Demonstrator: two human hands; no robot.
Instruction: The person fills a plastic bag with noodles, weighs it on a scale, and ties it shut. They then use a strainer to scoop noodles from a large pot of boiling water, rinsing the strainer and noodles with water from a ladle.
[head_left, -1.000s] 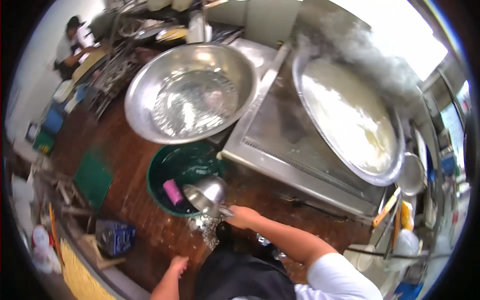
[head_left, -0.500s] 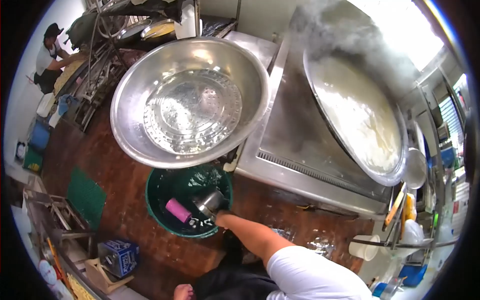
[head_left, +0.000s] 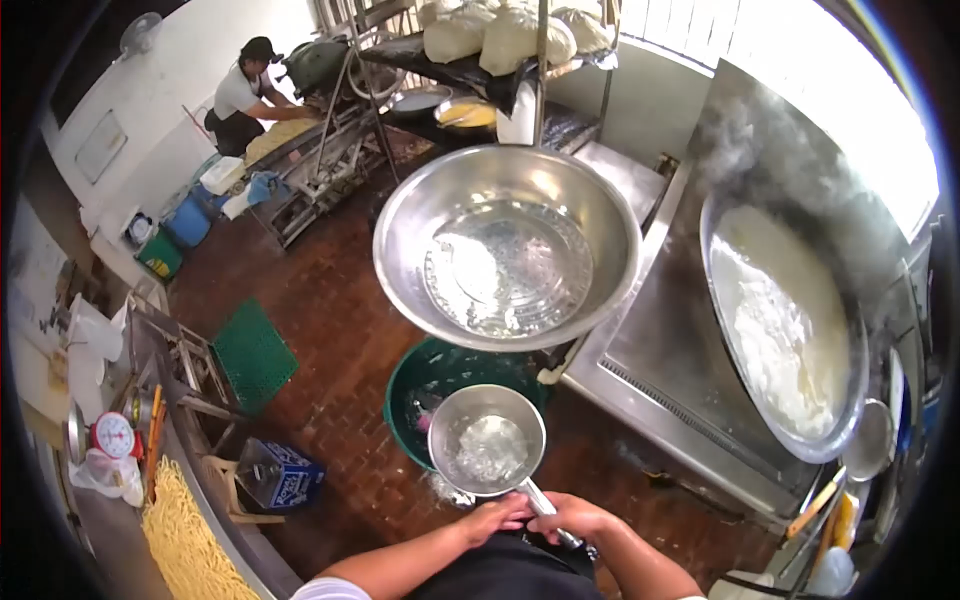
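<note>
A metal saucepan (head_left: pixel 488 440) with clear liquid in it is held above the green tub (head_left: pixel 405 395). My right hand (head_left: pixel 575 517) is wrapped round its handle. Beside it, my left hand (head_left: pixel 497 517) is at the pan's near rim where the handle joins; its fingers are pressed together against the pan. Just beyond the saucepan stands a wide metal basin (head_left: pixel 400 290) holding clear liquid over a dotted bottom. Part of something pink shows in the tub, mostly hidden by the saucepan.
At the right, a steaming large pan (head_left: pixel 790 330) of whitish liquid sits in a steel stove (head_left: pixel 650 350). Noodles (head_left: pixel 190 530) lie on a counter at the lower left, near a red scale (head_left: pixel 113 435). A person (head_left: pixel 245 100) works at the far left.
The saucepan has come up out of the green tub and now holds liquid. My left hand has joined it at the handle end. The view has shifted, showing more of the room's left side.
</note>
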